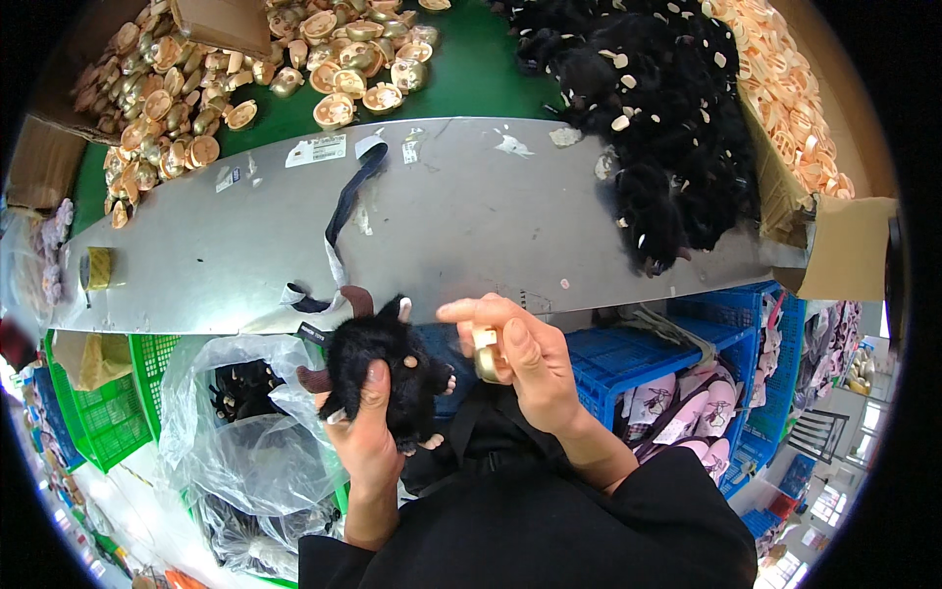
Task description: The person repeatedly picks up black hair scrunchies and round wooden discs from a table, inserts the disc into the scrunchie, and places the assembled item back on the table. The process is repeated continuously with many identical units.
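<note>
My left hand (367,437) is closed around a black plush toy (363,346) with brown horns, pale ears and small pinkish feet. The toy is tipped sideways just off the table's near edge, its horns toward the left. To its right, my right hand (542,378) grips a small shiny gold plastic shell (486,355) between thumb and fingers. The index finger stretches out toward the toy without touching it. Part of the gold piece is hidden by the fingers.
Gold half-shells (339,93) lie heaped at the back left of the metal table (471,216). Black plush toys (648,108) pile up at the back right, beside a box of peach plastic parts (785,98). A clear bag (265,452) and blue crates (618,358) stand below the edge.
</note>
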`<action>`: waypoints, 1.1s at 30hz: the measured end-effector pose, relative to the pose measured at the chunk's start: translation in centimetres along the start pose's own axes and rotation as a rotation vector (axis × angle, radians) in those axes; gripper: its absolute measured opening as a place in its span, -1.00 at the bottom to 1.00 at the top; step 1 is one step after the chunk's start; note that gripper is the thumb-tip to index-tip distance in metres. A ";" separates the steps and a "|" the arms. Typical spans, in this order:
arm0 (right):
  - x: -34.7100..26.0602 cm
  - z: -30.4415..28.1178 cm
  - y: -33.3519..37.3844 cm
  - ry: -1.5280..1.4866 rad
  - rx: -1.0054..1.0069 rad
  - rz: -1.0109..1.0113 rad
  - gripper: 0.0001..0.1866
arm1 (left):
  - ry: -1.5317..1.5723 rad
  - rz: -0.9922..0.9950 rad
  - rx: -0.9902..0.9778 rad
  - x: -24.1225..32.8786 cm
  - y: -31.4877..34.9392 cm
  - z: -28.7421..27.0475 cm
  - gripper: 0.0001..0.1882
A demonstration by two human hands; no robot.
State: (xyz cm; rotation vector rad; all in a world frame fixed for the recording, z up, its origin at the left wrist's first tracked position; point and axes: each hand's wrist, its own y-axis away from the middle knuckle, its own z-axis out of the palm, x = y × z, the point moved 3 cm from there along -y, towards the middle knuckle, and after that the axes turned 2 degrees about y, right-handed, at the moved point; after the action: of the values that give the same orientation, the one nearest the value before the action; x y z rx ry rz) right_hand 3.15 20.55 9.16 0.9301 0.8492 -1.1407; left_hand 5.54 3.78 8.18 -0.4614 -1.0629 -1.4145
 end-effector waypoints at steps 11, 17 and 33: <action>-0.5 1.2 0.7 -0.049 0.016 -0.054 -0.62 | 0.080 0.000 0.080 -0.1 0.5 0.3 -0.75; -0.1 1.0 0.4 0.089 -0.200 -0.023 -0.68 | -0.039 -0.022 0.019 -0.5 1.2 -0.7 -0.62; 1.0 1.8 -0.5 0.685 -0.044 -0.657 -0.74 | -0.165 0.070 0.045 0.4 1.5 0.4 -0.77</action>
State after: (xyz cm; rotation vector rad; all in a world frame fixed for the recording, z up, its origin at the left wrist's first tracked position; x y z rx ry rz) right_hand 2.98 18.48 8.84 1.0528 1.8261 -1.3551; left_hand 6.72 4.13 9.19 -0.5851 -1.1975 -1.3052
